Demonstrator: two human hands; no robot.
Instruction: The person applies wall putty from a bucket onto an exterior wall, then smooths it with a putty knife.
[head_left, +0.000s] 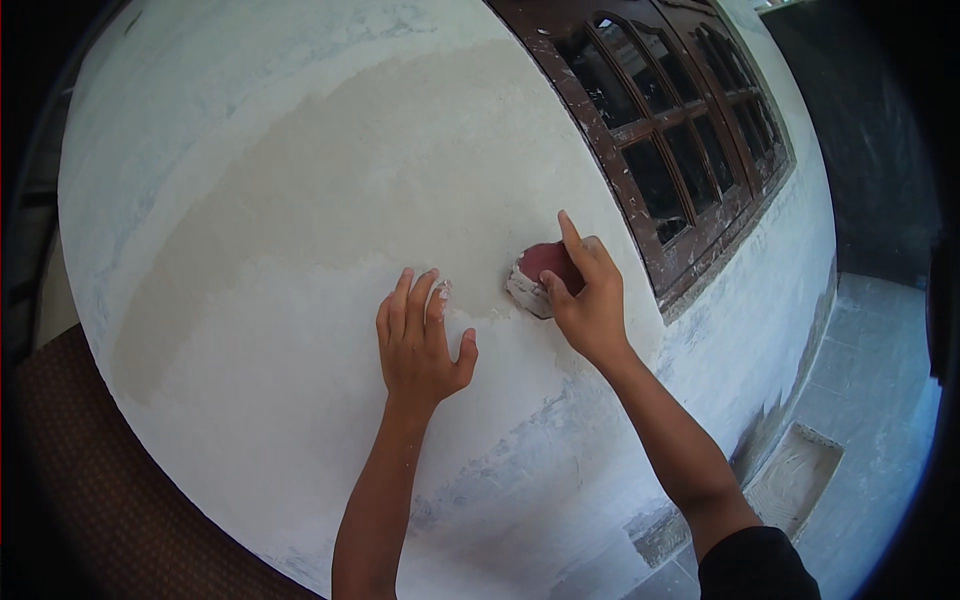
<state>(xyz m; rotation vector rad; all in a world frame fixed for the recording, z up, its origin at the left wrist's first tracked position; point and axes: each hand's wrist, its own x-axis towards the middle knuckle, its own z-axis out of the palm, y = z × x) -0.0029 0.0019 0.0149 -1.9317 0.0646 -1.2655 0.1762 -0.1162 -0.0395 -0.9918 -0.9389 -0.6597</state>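
Observation:
My right hand presses a folded piece of reddish-brown sandpaper, dusted white at its edge, flat against a plastered wall. It sits just left of the window's lower corner. My left hand rests flat on the wall a little to the left and lower, fingers together and pointing up, holding nothing. The wall shows a darker beige patch above the hands and whiter plaster below them.
A dark brown wooden window frame with several glass panes runs along the upper right. A grey tiled floor lies at the right, with a shallow tray of pale plaster on it. A brown surface lies at lower left.

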